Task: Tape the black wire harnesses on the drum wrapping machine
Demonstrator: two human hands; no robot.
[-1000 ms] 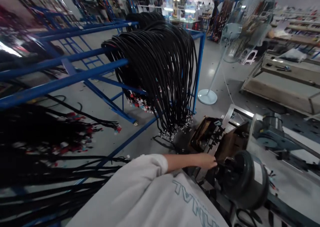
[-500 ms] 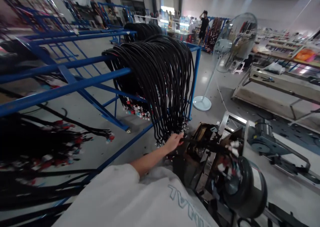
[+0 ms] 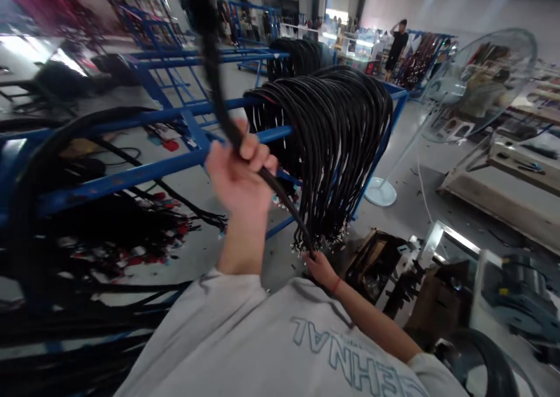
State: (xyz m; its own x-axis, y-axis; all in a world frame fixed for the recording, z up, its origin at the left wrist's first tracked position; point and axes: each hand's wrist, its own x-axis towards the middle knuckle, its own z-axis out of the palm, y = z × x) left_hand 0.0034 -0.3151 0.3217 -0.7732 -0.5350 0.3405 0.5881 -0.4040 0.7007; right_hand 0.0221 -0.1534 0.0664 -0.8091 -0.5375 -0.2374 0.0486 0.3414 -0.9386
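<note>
My left hand point(image 3: 242, 166) is raised in front of the blue rack point(image 3: 140, 172), its fingers wrapped round a black cable point(image 3: 285, 199). From that hand the cable runs up past the top edge and down to my right hand point(image 3: 321, 270), which grips it low, near my shirt. Behind the hands, many black cables point(image 3: 336, 117) hang in a thick bundle over the rack, with small white connectors at their lower ends. The upper part of the held cable is blurred.
More cables with red and white connectors point(image 3: 175, 227) lie at the left. A standing fan point(image 3: 380, 191) is right of the rack. Metal machinery point(image 3: 516, 292) and an open box point(image 3: 376, 263) are at lower right. A person point(image 3: 396, 46) stands far back.
The view has swung left. My left hand has risen from beside the hanging cable ends, with a cable in it. My right hand has come into clear view, gripping that cable.
</note>
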